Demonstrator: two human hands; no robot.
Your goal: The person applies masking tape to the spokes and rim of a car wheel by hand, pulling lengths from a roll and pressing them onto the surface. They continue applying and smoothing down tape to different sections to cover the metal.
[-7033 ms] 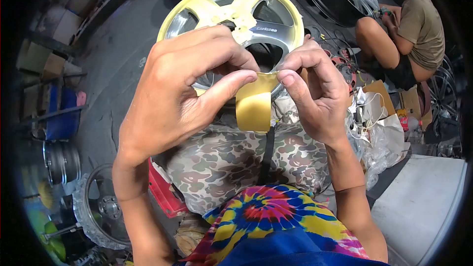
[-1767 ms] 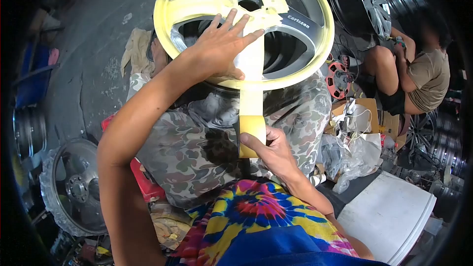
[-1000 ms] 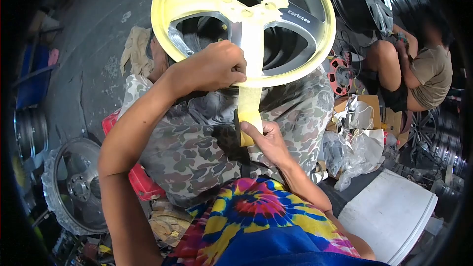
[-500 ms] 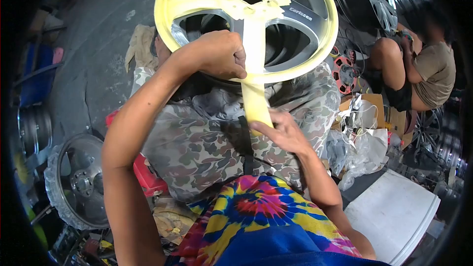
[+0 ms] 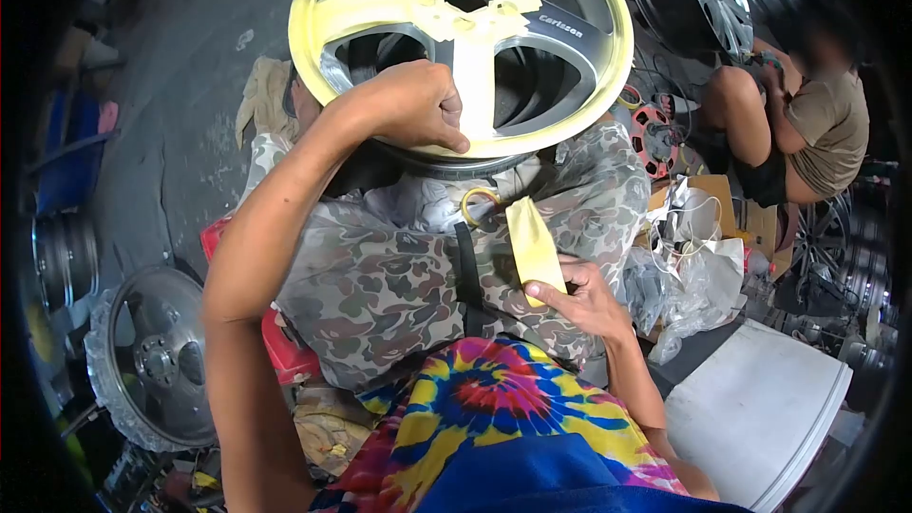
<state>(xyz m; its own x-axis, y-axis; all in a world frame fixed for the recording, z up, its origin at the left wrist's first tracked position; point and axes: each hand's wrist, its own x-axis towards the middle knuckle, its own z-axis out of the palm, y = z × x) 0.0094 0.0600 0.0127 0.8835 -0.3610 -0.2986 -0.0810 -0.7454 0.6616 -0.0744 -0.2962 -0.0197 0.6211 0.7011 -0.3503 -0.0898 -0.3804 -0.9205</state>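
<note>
A car wheel (image 5: 587, 33) lies face up at the top of the view, much of its face and lip covered with pale yellow masking tape (image 5: 473, 85). One grey spoke, lettered "Carlsson", shows bare. My left hand (image 5: 423, 109) is curled closed at the wheel's near lip, its thumb against the taped edge; whatever is inside the fingers is hidden. Lower right, over the camouflage trousers, my right hand (image 5: 579, 299) pinches a loose strip of masking tape (image 5: 534, 249), apart from the wheel. A yellow tape roll (image 5: 478, 206) rests between the legs.
At the right a person (image 5: 817, 123) crouches beside another wheel (image 5: 717, 5). Nearer are a red cable reel (image 5: 654, 141), plastic bags (image 5: 689, 309) and a white panel (image 5: 760, 418). A plastic-wrapped wheel (image 5: 157, 361) stands at the left.
The tape strip has come away from the wheel's lip and moved down and right with my right hand. My left hand remains at the lip. The yellow roll has come into view.
</note>
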